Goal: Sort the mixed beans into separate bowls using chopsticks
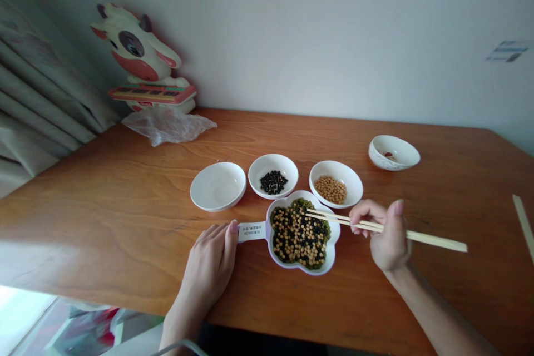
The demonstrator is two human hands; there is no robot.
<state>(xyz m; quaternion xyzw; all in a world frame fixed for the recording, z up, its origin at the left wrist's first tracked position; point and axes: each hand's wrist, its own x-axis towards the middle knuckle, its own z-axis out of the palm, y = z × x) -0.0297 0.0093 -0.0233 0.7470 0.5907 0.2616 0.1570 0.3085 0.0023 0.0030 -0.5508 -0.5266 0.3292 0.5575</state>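
Right hand (389,233): closed round chopsticks (434,240), tips at the mixed beans (298,239); contact unclear.
Left hand (211,261): gripping the handle (255,232) end.
Pan (331,256): on table (137,222), between hands, holding the mix.
Near bowls: left bowl (218,186); middle bowl (273,162), black beans (273,182); right bowl (354,182), tan beans (331,189).
Far right: patterned bowl (403,151).

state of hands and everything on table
Left hand: holding pan handle
Right hand: holding chopsticks
Pan: mixed beans inside
Chopsticks: tips over pan
Left bowl: upright
Middle bowl: black beans inside
Right bowl: tan beans inside
Far bowl: reddish bit inside
Bag: crumpled
Toy cow: upright
Stick: lying
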